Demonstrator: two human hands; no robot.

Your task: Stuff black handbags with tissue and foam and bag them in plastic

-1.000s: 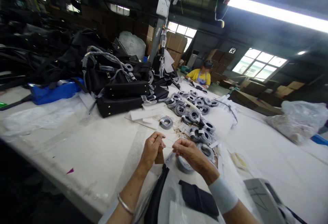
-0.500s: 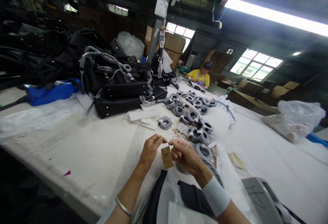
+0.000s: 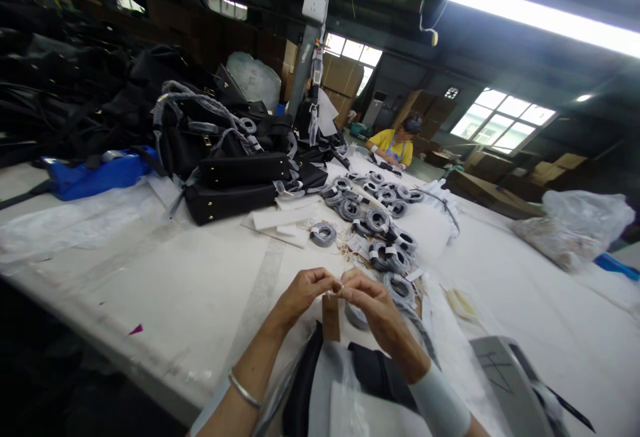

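Observation:
Fingertips of my left hand [image 3: 309, 294] and my right hand [image 3: 367, 297] meet in a pinch at the top of a small brown hang tag [image 3: 331, 318]. The tag dangles below them, apparently by a thin string too fine to make out clearly. Both hands are closed on that string end. Beneath, close to me, lies a black bag [image 3: 304, 384] with white sheet and clear plastic over its middle. A wrapped strap coil [image 3: 356, 316] shows partly behind my right hand.
Several wrapped strap coils [image 3: 377, 220] lie beyond my hands. Black bags [image 3: 230, 200] are heaped at the left, near a blue bag [image 3: 100, 176]. A grey device [image 3: 500, 370] stands at right. A person in yellow [image 3: 393, 147] sits at the far end.
My hands have come together, fingertips now touching above the tag. The tag has turned and hangs straighter. The view has shifted slightly.

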